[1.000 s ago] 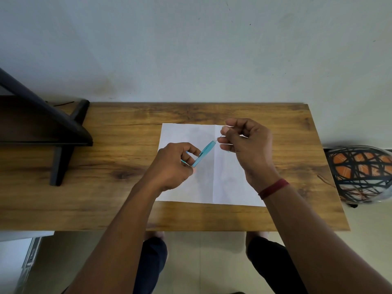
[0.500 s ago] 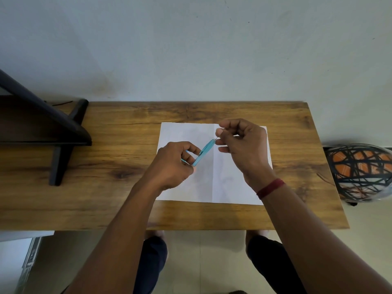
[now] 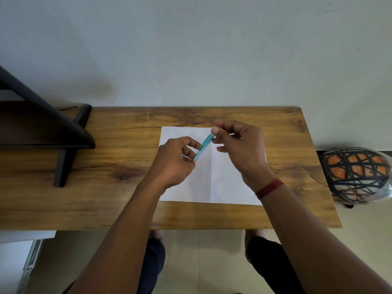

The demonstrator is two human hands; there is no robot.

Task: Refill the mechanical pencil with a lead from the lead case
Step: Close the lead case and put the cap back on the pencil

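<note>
My left hand [image 3: 174, 162] grips the lower part of a light blue mechanical pencil [image 3: 204, 145], which slants up and to the right above a white sheet of paper [image 3: 229, 185]. My right hand [image 3: 239, 149] pinches thumb and forefinger together right at the pencil's upper end. The thin lead seen earlier between those fingertips is hidden by them now. I cannot see the lead case anywhere; it may be behind a hand.
The paper lies on a wooden table [image 3: 127, 204] against a pale wall. A black angled stand [image 3: 63, 134] occupies the table's left end. An orange and black round object [image 3: 358, 175] sits just off the right edge. My knees show below the front edge.
My right hand has moved left and closed the gap to the pencil's upper end, taking the thin lead with it. My left hand and the pencil have stayed put.
</note>
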